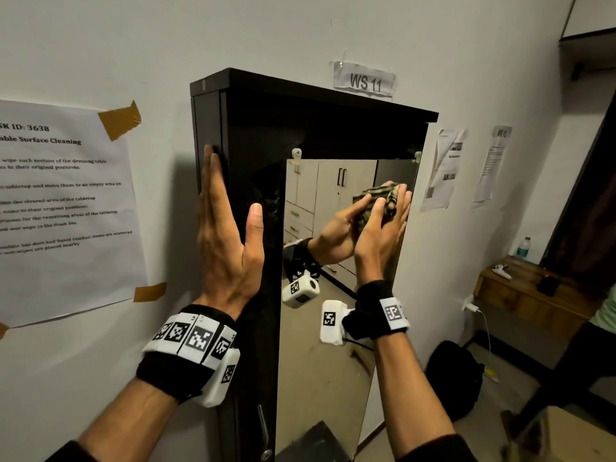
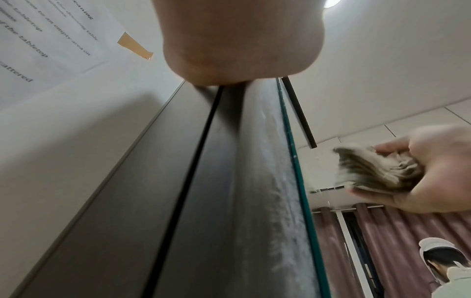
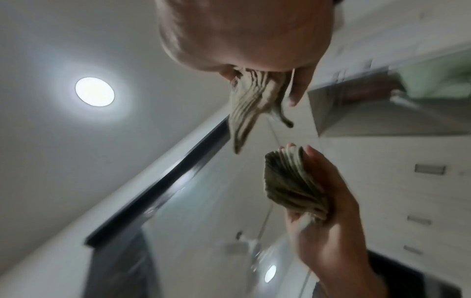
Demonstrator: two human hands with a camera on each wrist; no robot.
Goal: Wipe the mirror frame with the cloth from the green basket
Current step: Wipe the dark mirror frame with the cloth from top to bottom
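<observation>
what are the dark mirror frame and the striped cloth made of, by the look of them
Mirror frame: seemingly laminated board in matt black-brown; flat square-edged panels with a seam between them, and pale dusty smears show on it in the left wrist view.
Cloth: soft woven fabric, olive with pale stripes, probably cotton; it bunches into folds in the right hand.

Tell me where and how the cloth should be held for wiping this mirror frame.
Hold the cloth by its bunched middle, palm behind it and coming at the frame front-on. It is folded thick, so the right hand can press a flat pad while the left hand steadies the frame's left side.
</observation>
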